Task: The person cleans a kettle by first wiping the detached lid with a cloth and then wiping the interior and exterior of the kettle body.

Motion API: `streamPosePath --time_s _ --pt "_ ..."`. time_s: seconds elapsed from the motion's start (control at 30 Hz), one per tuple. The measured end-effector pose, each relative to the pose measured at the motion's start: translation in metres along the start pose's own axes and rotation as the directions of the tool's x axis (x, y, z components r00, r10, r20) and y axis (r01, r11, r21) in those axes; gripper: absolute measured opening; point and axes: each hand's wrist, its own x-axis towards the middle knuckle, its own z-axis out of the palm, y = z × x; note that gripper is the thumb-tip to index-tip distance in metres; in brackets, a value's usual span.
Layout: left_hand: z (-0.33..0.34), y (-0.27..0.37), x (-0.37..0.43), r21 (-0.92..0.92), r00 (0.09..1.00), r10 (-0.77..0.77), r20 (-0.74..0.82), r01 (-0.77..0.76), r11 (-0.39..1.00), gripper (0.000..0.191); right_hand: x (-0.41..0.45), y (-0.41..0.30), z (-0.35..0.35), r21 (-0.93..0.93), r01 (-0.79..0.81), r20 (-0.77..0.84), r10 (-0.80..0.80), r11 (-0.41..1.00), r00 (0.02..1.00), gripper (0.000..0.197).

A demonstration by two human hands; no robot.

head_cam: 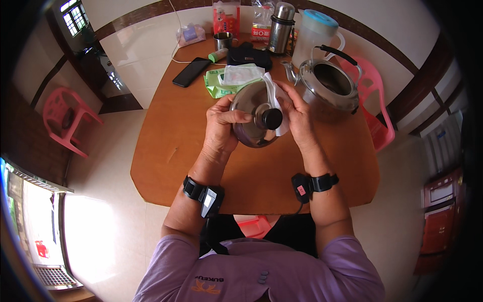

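My left hand grips the left side of a shiny metal kettle lid, its thumb lying across the top. The lid has a round black knob and is held above the table, tilted. On its right side my right hand presses a white wipe to the lid; some of its fingers are hidden behind the wipe. Right of my hands stands the lidless metal kettle, its dark opening facing up and its handle raised. Just beyond the lid lies a green packet of wipes.
Across the wooden table are a black phone, a black pouch, a metal cup, a steel vacuum flask and a plastic jug with a blue lid. Pink plastic chairs stand left and right of the table.
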Motion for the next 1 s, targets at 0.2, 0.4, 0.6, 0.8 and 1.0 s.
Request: streamPosePath --time_s 0.2,0.4,0.6,0.8,1.0 --pt "-0.021 -0.003 0.009 -0.114 0.994 0.068 -0.08 -0.077 0.99 0.045 -0.01 -0.007 0.038 0.354 -0.159 -0.142 0.221 0.922 0.965 0.053" --pt "-0.006 0.015 0.002 -0.048 0.971 -0.136 0.196 0.148 0.988 0.055 -0.009 -0.022 0.003 0.261 -0.144 -0.007 0.151 0.955 0.989 0.046" --pt "0.004 0.009 -0.005 0.173 0.933 -0.219 0.287 0.174 0.969 0.07 -0.001 -0.045 0.0 -0.494 0.445 0.227 -0.383 0.747 0.895 0.044" --pt "0.007 0.0 -0.011 0.282 0.944 -0.154 0.293 0.068 0.957 0.074 0.003 -0.041 -0.015 -0.316 0.314 0.199 -0.261 0.895 0.945 0.04" --pt "0.023 0.004 -0.017 0.43 0.985 -0.106 0.135 0.039 0.902 0.064 0.004 -0.045 -0.016 -0.552 0.439 0.198 -0.4 0.709 0.895 0.034"
